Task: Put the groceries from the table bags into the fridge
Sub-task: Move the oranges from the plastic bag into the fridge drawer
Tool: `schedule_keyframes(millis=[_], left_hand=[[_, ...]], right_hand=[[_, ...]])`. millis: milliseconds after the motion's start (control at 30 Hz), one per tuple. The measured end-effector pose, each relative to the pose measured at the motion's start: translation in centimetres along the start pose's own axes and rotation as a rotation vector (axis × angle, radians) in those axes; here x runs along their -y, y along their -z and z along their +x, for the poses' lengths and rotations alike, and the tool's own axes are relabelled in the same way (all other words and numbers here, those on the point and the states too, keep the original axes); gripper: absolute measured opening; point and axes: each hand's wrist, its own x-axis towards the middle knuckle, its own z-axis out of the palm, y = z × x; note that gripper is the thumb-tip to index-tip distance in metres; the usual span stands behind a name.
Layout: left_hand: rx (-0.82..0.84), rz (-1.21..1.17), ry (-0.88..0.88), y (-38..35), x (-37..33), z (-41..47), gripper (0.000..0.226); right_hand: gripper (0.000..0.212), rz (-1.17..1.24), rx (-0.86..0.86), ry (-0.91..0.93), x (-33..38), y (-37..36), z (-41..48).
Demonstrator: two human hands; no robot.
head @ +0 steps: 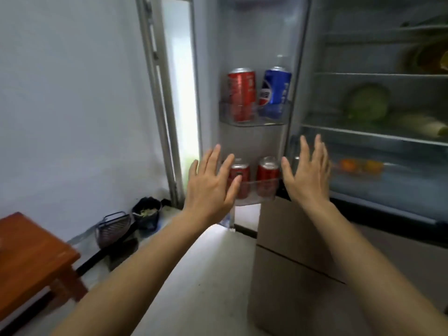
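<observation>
Both hands are spread flat and empty before the open fridge door (pixel 252 44). Between the left hand (pixel 209 187) and right hand (pixel 306 173) stand two red cans (pixel 268 175); above them sit a red can (pixel 242 93) and blue can (pixel 276 90).

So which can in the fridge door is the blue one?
The blue can on the upper door shelf, right side, next to a red can. The two lower cans are red too.
</observation>
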Motion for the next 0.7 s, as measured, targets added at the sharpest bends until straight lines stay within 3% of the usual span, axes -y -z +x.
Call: schedule_keyframes(millis=[300,533,700], left_hand=[[0.072,0.313,0.366,13.6,20.7,-14.1,0.064],[0.17,0.429,0.717,18.5,34.1,-24.2,0.076],[0.215,0.539,0.847,20.0,44.7,-26.8,0.062]], right_hand=[[0.067,0.164,0.229,0.336,23.9,-9.4,-8.2],[0.067,0.31,0.437,0.552,39.7,-20.3,-15.3],[0.069,0.396,0.521,0.642,49.9,-29.6,-16.9]])
